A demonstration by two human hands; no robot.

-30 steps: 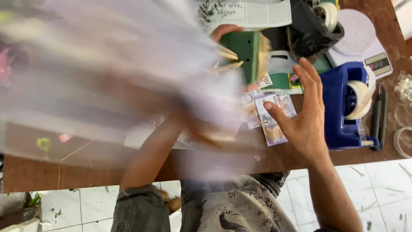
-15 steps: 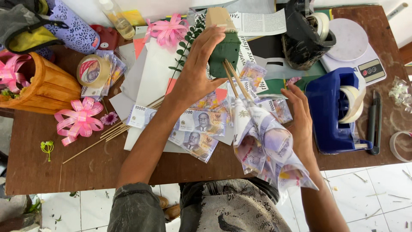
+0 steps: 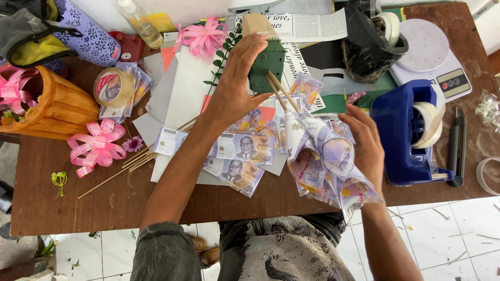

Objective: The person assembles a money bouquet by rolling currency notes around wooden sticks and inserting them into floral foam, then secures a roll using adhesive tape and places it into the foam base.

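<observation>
At the left edge of the bench (image 3: 47, 208) sits a wooden basket (image 3: 49, 106) with pink bows (image 3: 96, 145). Loose sticks (image 3: 138, 158) and flat money notes (image 3: 245, 148) lie in the middle, so more work looks left. The left hand (image 3: 237, 86) wraps its fingers around a green foam block (image 3: 266, 65) near the far edge. The right hand (image 3: 364, 143) curls its fingers around wrapped money cones (image 3: 323, 161) on sticks. The sticks point up into the block, and the cones fan down toward the near edge. A blue tape holder (image 3: 403, 135) sits on the right.
</observation>
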